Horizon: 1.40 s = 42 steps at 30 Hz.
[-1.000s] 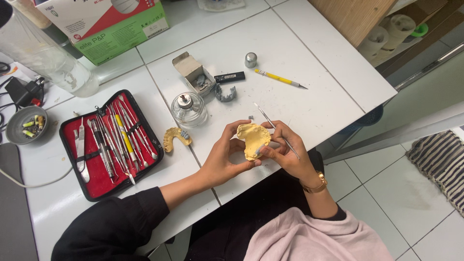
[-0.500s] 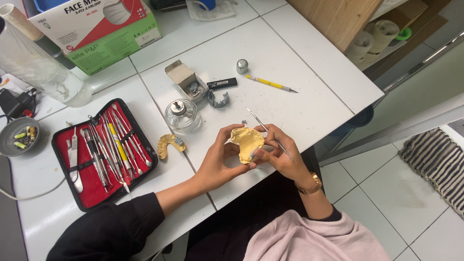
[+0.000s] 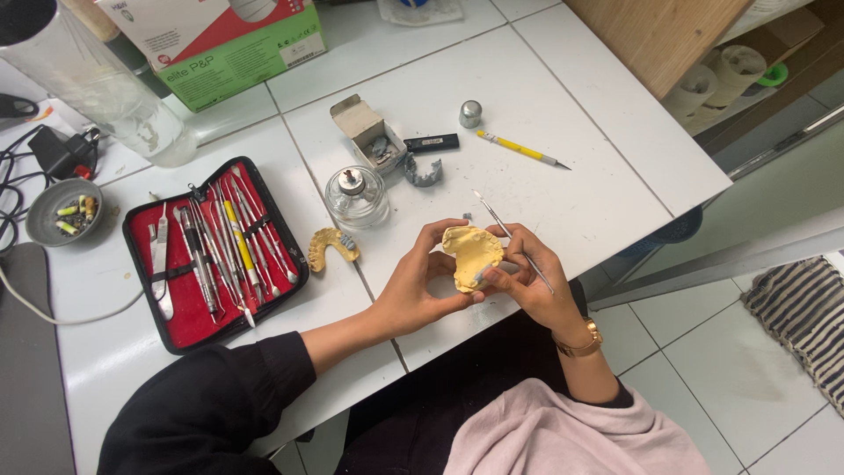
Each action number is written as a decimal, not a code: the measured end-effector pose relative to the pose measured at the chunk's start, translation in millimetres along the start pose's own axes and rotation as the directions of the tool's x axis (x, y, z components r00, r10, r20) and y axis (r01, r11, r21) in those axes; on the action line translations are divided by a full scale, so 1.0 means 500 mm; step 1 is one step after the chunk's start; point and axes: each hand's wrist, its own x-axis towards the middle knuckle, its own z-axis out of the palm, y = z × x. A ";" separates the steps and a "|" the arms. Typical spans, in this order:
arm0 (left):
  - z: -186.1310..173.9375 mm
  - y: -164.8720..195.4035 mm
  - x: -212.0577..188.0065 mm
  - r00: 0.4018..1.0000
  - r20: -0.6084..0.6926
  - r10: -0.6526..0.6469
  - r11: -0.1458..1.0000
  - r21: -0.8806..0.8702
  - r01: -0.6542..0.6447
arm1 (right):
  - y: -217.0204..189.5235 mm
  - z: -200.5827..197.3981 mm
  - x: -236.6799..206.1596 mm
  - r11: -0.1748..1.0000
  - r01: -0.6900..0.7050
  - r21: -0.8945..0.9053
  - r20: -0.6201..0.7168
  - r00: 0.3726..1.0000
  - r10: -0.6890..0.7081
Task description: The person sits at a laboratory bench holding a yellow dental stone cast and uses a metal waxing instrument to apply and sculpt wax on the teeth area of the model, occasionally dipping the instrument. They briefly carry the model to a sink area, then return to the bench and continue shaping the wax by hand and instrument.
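My left hand (image 3: 420,283) cups a yellow plaster dental cast (image 3: 470,253) from the left and below, above the white table's front edge. My right hand (image 3: 530,280) holds a thin metal instrument (image 3: 510,236) like a pen, its lower tip against the cast and its upper end pointing up-left. A second yellow arch-shaped cast (image 3: 330,247) lies on the table just left of my left hand. A small glass spirit lamp (image 3: 356,196) stands behind it.
An open red tool case (image 3: 211,251) with several metal instruments lies at left. A small open cardboard box (image 3: 365,132), a black bar (image 3: 432,142), a metal cap (image 3: 470,113) and a yellow pencil-like tool (image 3: 521,149) sit farther back. A green-and-white box (image 3: 229,44), a clear container (image 3: 101,88) and a grey bowl (image 3: 63,211) stand at the far left.
The view has shifted slightly, so the table sits a little lower in the frame. Both hands keep the cast and the instrument in much the same grip.
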 end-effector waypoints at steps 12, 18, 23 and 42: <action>-0.009 -0.008 -0.010 1.000 0.007 0.018 0.999 -0.034 -0.017 | 0.004 0.008 0.002 0.998 0.055 -0.001 0.028 0.998 -0.055; -0.014 -0.012 -0.017 1.000 -0.014 0.020 1.000 -0.010 -0.020 | -0.001 0.020 0.002 0.999 0.047 -0.005 0.028 0.998 -0.047; -0.018 -0.014 -0.028 1.000 -0.018 0.010 1.000 0.022 -0.009 | 0.002 0.029 0.000 0.991 0.097 -0.088 0.025 0.995 -0.095; -0.044 -0.022 -0.062 1.000 0.027 0.007 0.994 -0.113 -0.003 | -0.050 0.060 -0.015 0.992 0.124 0.035 -0.052 0.991 -0.122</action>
